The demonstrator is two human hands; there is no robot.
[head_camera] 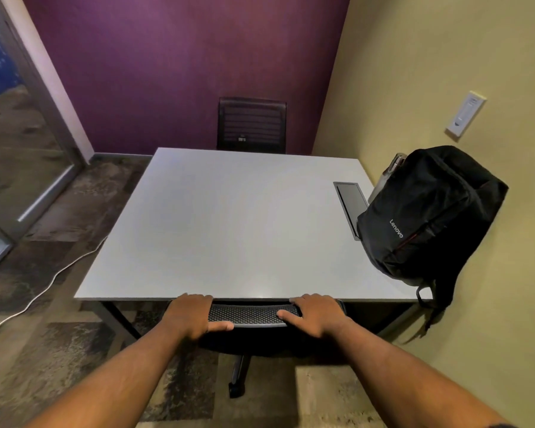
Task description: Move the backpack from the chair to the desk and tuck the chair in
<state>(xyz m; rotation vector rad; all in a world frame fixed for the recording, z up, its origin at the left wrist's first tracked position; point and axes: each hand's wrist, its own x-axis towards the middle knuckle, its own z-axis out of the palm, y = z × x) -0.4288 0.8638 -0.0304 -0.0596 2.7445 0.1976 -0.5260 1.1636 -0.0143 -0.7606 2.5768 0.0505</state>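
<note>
The black backpack [426, 211] stands upright on the right side of the white desk [229, 227], leaning against the yellow wall, a metal bottle in its side pocket. The black mesh chair [254, 315] is close in front of me, its backrest top right at the desk's near edge and its seat under the desk. My left hand [195, 313] grips the left end of the backrest top. My right hand [315, 313] grips the right end.
A second black chair [251, 125] stands at the desk's far side against the purple wall. A grey cable hatch [349, 202] is set in the desk near the backpack. A white cable [44, 288] runs across the carpet on the left. A glass door [16, 149] is far left.
</note>
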